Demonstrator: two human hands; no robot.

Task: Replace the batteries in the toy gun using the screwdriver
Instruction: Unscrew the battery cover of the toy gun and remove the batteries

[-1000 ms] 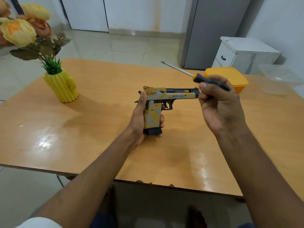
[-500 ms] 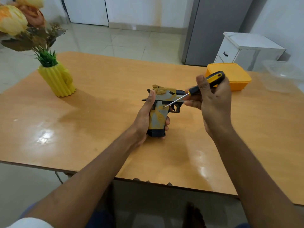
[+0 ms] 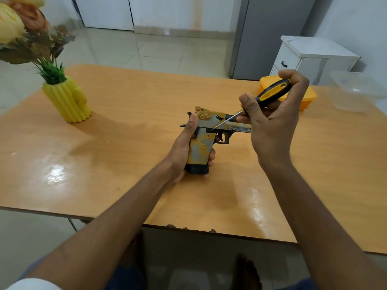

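The left hand (image 3: pixel 184 149) grips the toy gun (image 3: pixel 206 141) by its handle, fingers (image 3: pixel 211 158) wrapped round it, butt down over the counter (image 3: pixel 125 164). The right hand (image 3: pixel 274 122) clasps the screwdriver (image 3: pixel 270 95) (black and yellow grip), its tip touching the gun's side just above the trigger.

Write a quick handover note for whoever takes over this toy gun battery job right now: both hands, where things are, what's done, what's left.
Left hand grips the toy gun by its handle, held over the table.
Right hand holds the screwdriver, tip at the gun's side just above the grip.
Done: tool lined up on the gun.
Left: loosen the screw, open the cover, swap batteries, close up. No batteries in view.
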